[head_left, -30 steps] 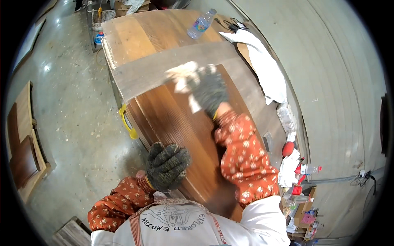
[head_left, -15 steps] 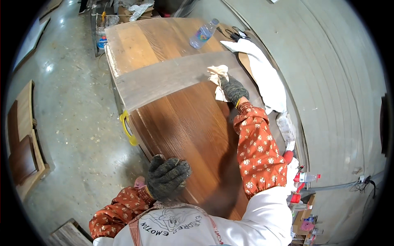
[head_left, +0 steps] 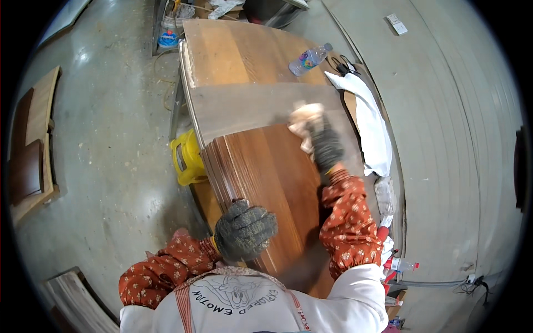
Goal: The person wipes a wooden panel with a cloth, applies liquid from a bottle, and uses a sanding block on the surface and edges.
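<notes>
My right hand [head_left: 326, 143], in a dark grey knitted glove, grips a crumpled cream cloth [head_left: 306, 117] at the far right corner of a brown wood-grain board [head_left: 277, 177]. Both hand and cloth are blurred. That board tops a stack whose layered edges show along its left side. Over the stack's near left edge lies my left hand [head_left: 245, 230], gloved the same way, its fingers curled. Whatever may be inside those fingers is hidden.
Beyond the stack, a grey surface [head_left: 244, 105] meets lighter wood planks [head_left: 250, 53] bearing a plastic bottle [head_left: 311, 59]. White sheeting [head_left: 369, 127] runs along the right side. A yellow plastic object [head_left: 187, 158] sits left of the stack. More boards [head_left: 28, 161] stand at far left.
The view has shifted, so the table appears farther right and more of the yellow object shows. My right hand still holds the cloth, now smeared by motion. My left hand stays by the stack's edge.
</notes>
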A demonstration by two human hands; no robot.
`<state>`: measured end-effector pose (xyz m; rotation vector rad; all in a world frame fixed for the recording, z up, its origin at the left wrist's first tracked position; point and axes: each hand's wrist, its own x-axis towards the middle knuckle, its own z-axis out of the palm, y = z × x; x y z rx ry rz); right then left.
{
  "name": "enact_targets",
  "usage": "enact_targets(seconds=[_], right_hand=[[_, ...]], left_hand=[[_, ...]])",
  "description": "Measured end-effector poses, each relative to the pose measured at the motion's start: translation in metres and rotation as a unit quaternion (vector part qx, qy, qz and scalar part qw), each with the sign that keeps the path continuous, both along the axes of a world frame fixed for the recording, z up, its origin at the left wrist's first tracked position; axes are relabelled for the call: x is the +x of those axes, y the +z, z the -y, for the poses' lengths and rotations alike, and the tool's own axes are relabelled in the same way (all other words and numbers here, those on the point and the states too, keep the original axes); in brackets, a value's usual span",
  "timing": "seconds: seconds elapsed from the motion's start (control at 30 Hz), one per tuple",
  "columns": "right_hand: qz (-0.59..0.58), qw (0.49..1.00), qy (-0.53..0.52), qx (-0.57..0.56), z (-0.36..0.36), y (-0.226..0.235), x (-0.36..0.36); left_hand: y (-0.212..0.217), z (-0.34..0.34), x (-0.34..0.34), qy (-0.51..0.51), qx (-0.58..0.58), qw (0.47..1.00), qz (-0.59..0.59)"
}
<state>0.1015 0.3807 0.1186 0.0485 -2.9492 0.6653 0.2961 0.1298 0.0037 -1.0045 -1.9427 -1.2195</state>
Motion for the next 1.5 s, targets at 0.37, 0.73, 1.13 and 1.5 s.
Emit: enact_targets(seconds=[0.37, 0.73, 1.13, 1.5], right_hand=[[-0.158, 0.891, 0.409, 0.121, 0.123, -0.022, 0.036], [-0.107, 0.944, 0.311, -0.005, 0.122, -0.011, 0.011], [-0.050, 0.944, 0.267, -0.187, 0.132, 0.014, 0.001], [0.168, 0.907, 0.283, 0.263, 0.245, 0.005, -0.013]], left_hand=[[0.007, -0.002, -0.002, -0.029, -0.016, 0.999, 0.044], [-0.010, -0.015, 0.003, -0.004, 0.018, 0.999, 0.045], [-0.033, -0.026, 0.001, -0.055, 0.029, 0.995, 0.079], [-0.018, -0.025, -0.003, 0.052, 0.057, 0.997, 0.007]])
